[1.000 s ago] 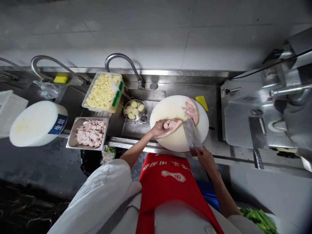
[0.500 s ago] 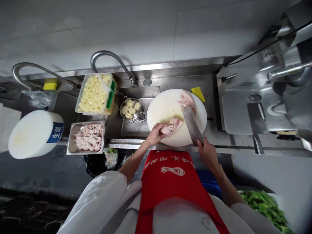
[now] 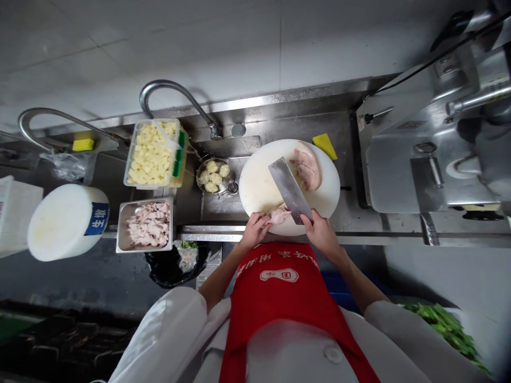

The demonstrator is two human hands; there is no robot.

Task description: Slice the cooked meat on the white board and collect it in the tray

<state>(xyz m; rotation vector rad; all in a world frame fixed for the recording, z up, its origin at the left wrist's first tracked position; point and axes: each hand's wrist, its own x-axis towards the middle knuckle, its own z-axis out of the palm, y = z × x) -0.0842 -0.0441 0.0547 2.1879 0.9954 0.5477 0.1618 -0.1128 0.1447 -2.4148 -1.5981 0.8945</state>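
My right hand point(image 3: 320, 232) grips the handle of a cleaver point(image 3: 290, 189), its broad blade slanting up and left over the round white chopping board point(image 3: 255, 178). Closed fingers of my left hand point(image 3: 255, 230) hold a piece of raw meat point(image 3: 278, 214) at the board's near edge. The blade's lower part lies right beside that piece and hides some of it; whether it touches cannot be made out. Another raw meat slab point(image 3: 307, 165) with pale skin rests on the board's right side, beyond the cleaver.
A metal pan of cut meat point(image 3: 147, 226) and a plastic tub of pale cubes point(image 3: 154, 154) stand left. A strainer point(image 3: 215, 176) holds several peeled pieces in the sink. Faucets, a yellow sponge point(image 3: 325, 146), a second board point(image 3: 59, 222) and a steel machine point(image 3: 403, 175) surround the board.
The cleaver has moved left, from the far meat slab to the piece under my left hand. That piece has shifted nearer the board's front edge, and the slab shows more fully.
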